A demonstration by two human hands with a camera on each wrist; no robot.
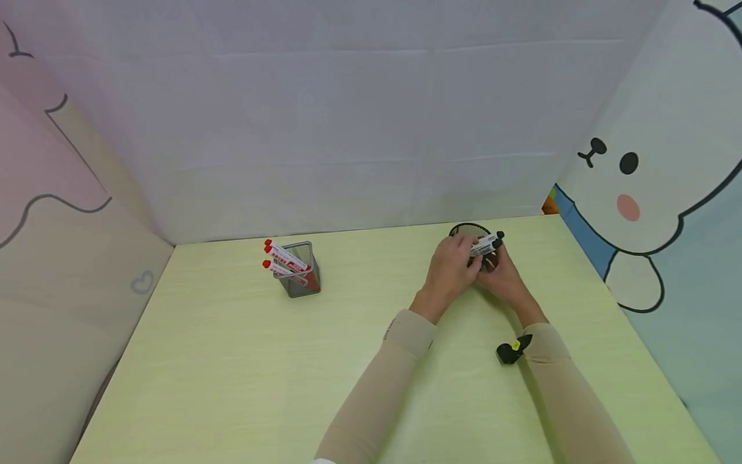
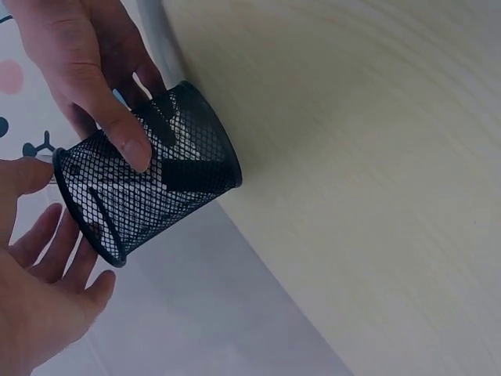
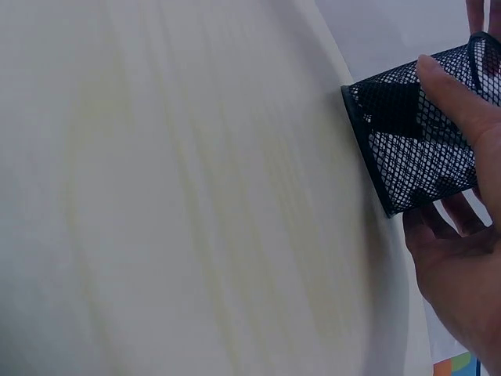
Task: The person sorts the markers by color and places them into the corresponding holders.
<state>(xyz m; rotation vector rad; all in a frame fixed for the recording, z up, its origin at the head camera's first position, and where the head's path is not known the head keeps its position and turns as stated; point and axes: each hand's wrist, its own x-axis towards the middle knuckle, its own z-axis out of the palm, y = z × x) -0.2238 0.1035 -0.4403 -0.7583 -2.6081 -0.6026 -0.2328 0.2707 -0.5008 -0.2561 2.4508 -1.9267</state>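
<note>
A round black mesh pen holder (image 2: 149, 176) stands near the table's far edge at the right. My right hand (image 1: 504, 280) grips its side, with the thumb (image 3: 450, 90) across the mesh and other fingers on the opposite side. Black-capped white markers (image 1: 485, 245) lean out over its rim, caps pointing right; their lower ends are mostly hidden. My left hand (image 1: 455, 270) is at the holder's mouth, beside the markers. In the left wrist view its fingers (image 2: 55, 243) are spread and loosely bent near the rim, with no marker in the palm.
A square grey mesh pen holder (image 1: 301, 287) with several red-capped markers (image 1: 286, 259) stands at the table's left. Beside the right cuff is a small black device (image 1: 511, 352) with a yellow spot. A white curtain (image 1: 348, 129) hangs behind the pale table (image 1: 243, 380).
</note>
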